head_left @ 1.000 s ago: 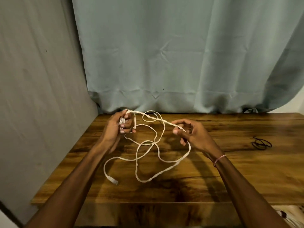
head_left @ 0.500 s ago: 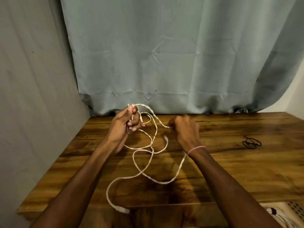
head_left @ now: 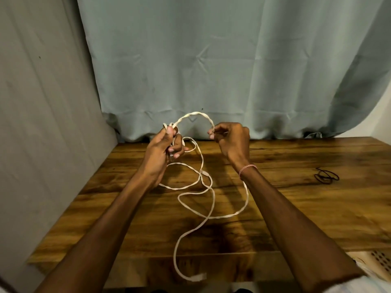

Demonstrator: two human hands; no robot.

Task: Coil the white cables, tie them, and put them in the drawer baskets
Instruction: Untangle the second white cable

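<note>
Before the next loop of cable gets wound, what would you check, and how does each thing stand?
1. Left hand grips the gathered loops: ok.
2. Right hand pinches the white cable, ready to bring over the next loop: ok.
3. Loose length free of knots: cannot tell; strands cross one another on the table.
4. Plug end safely on the table: not ok, it hangs over the front edge.
5. Black tie at hand: ok, it lies on the table to the right.
6. Basket ready: cannot tell, only a corner shows.
</note>
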